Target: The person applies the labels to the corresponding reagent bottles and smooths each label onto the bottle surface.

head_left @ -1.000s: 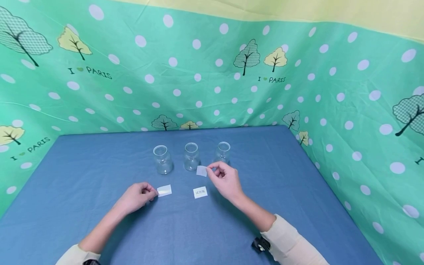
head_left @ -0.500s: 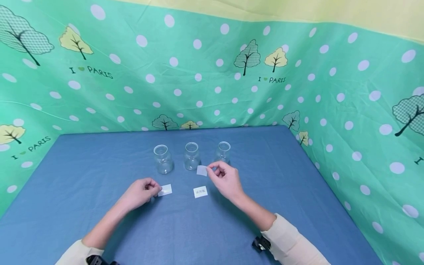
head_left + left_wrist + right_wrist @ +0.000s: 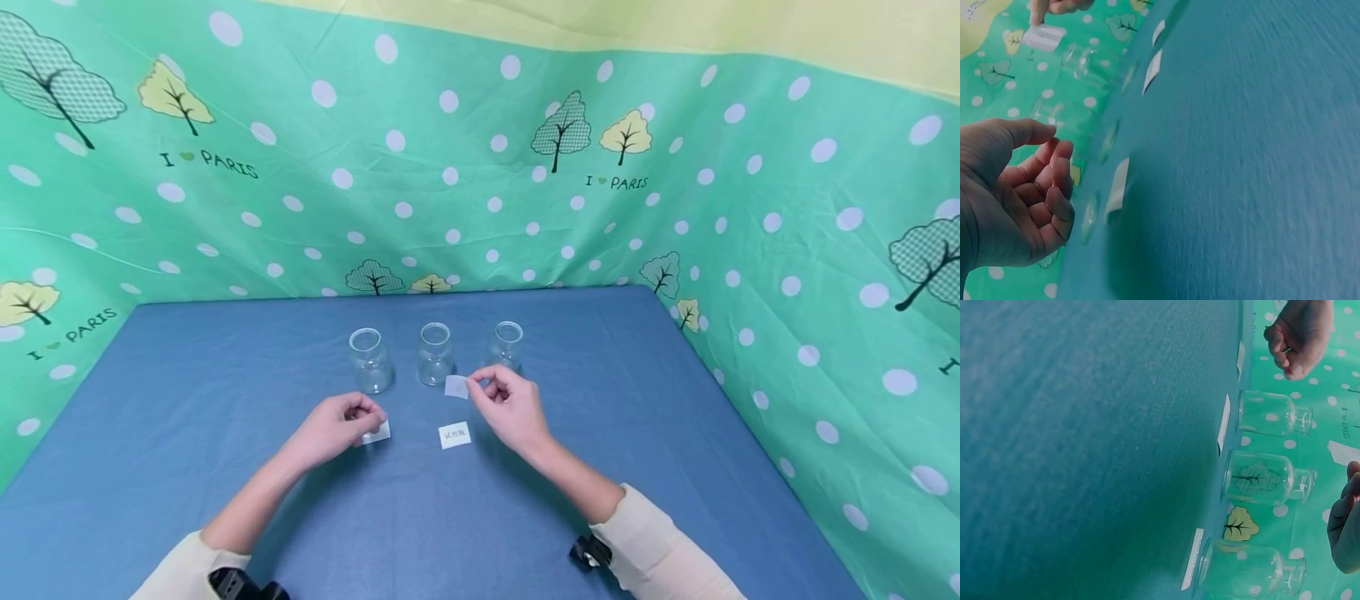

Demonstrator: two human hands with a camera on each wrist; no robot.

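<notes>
The work seems at an early stage: a translucent slip (image 3: 455,387) is pinched by the right hand (image 3: 513,410) near the glass jars (image 3: 371,368), while three labels (image 3: 454,435) are left on the blue cloth (image 3: 442,517). The left hand (image 3: 339,428) is held over one, fingers curled, nothing visibly gripped; no label is seen on any jar.

three clear jars (image 3: 436,358), four small white slips (image 3: 454,435), two hands (image 3: 333,429), one blue tabletop (image 3: 420,525)
</notes>
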